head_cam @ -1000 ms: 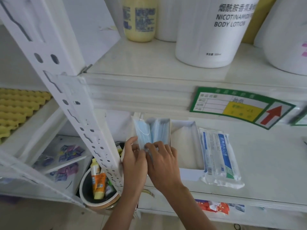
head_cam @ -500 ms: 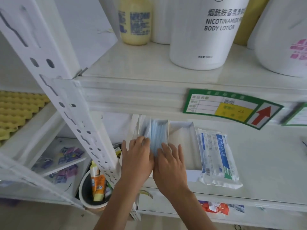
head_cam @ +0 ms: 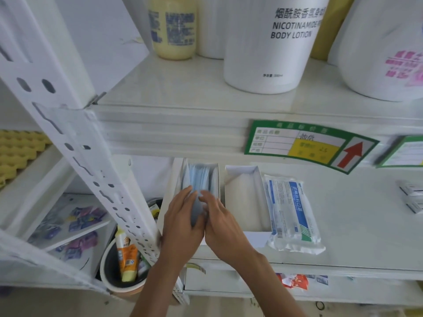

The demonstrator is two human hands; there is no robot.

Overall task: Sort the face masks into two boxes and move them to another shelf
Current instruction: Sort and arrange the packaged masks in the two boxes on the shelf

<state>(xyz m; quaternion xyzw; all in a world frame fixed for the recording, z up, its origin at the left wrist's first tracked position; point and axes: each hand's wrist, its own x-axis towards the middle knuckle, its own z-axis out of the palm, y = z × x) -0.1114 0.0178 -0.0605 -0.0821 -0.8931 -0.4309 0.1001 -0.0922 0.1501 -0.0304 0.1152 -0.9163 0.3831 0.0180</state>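
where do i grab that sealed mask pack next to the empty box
Take the sealed pack by its near short end, coming from the front. It lies flat and lengthwise, overhanging the shelf edge slightly, with the empty box touching its left side.

A white metal shelf board carries two open white cardboard boxes side by side: the left box, under the fingertips of both hands, holds a stack of pale blue face masks, and the empty right box sits just right of the fingers. Touching that box's right wall lies a sealed clear plastic mask packet with blue print. Far right of the fingers, at the frame edge, lie small grey-and-white packets.
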